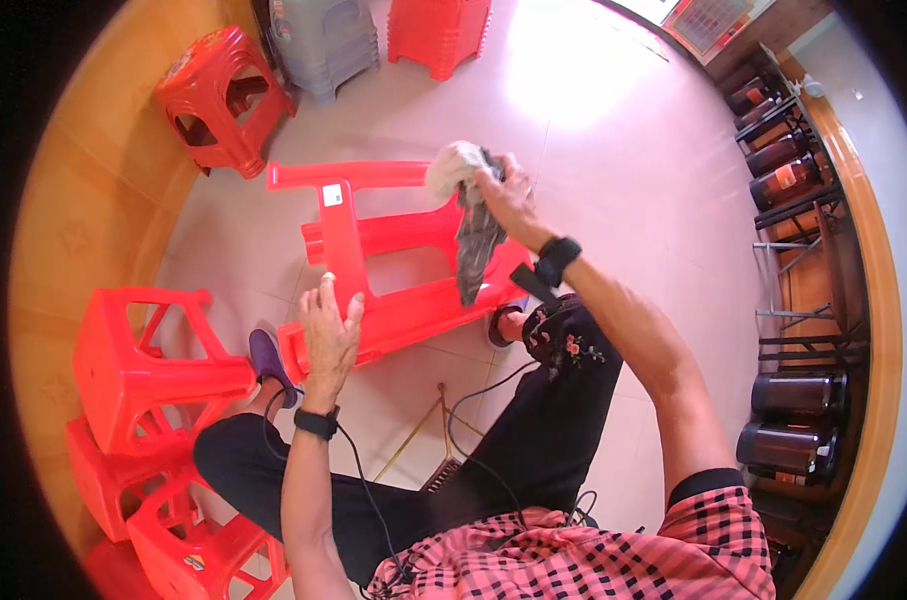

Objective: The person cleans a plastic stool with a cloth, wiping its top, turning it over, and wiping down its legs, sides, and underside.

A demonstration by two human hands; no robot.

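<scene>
A red plastic stool (349, 245) lies on its side in front of me, its legs pointing left and a small white label near one leg. My left hand (329, 330) grips the near leg, thumb apart from the fingers. Above the stool's right part, my right hand (509, 200) is closed around a rag (479, 245), white at the top with a dark grey end hanging down. Whether the rag touches the stool is hard to tell.
Several red stools (124, 370) stand at the left by the wooden wall. One more red stool (224, 100), a grey stack (326, 45) and a red stack (439, 35) are farther back. Dark brown jars (794, 425) line the right side. A long-handled dustpan (442, 470) lies between my legs.
</scene>
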